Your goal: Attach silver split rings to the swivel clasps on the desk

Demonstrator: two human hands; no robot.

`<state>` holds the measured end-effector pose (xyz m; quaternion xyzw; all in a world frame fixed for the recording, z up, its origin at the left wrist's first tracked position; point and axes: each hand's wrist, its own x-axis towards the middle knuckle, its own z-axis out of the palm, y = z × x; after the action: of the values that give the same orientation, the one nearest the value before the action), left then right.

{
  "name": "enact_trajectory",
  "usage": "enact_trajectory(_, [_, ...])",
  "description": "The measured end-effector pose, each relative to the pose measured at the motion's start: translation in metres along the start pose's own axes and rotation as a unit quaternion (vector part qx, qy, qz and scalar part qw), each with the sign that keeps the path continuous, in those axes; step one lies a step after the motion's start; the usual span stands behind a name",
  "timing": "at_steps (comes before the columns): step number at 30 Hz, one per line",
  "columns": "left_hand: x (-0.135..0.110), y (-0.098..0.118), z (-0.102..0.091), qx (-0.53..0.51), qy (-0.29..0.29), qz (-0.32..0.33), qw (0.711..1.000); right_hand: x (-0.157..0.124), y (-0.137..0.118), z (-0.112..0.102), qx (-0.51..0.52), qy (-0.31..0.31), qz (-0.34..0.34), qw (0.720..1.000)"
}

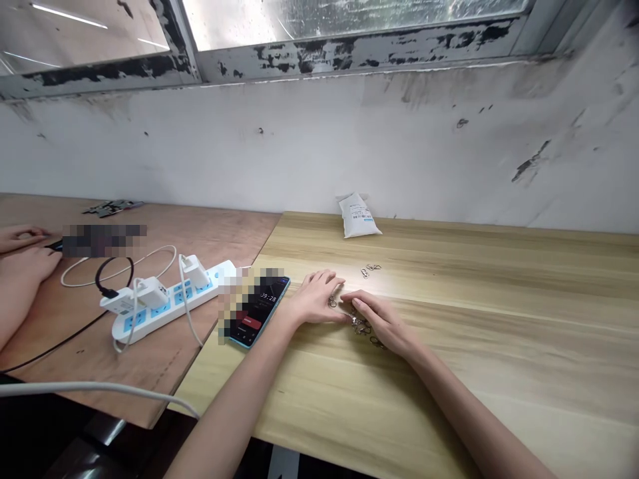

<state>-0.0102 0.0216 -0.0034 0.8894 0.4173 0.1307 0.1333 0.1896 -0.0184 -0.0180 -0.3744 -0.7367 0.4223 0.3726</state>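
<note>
1. Silver metal snap clasps (360, 326) lie in a loose, tangled heap at centre frame on a pale wood-grain tabletop (499, 372); two more clasps (370, 269) sit just above.
2. Left hand (315, 299) relaxed, fingers curled at the heap's left edge. Right hand (382, 322) lies nearly flat, fingertips on the heap. Cannot tell if either grasps a clasp.
3. Fingertips kept low against the wood suit parts this small and snag-prone.
4. Blue-cased black smartphone (254, 313) just left of left hand; white power strip (164, 299) on a plywood board (219, 233) beyond it.
</note>
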Motion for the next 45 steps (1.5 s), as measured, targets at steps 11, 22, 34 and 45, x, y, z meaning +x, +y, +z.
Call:
enact_trajectory(11, [-0.002,-0.005,-0.009,-0.01,-0.028,-0.024,0.999,0.001,0.003,-0.004,0.116,0.014,0.081,0.99])
enact_trajectory(22, [-0.003,0.001,-0.007,0.001,-0.047,-0.027,0.999,0.015,0.041,-0.034,-0.187,0.187,0.041,0.963])
enact_trajectory(34, [0.007,0.006,-0.004,-0.009,0.086,0.008,0.996,0.052,0.028,-0.027,-0.599,0.093,0.055,0.794])
enact_trajectory(45, [0.008,0.005,-0.004,0.0,0.114,0.02,0.993,0.035,0.005,-0.025,-0.608,0.071,0.124,0.781])
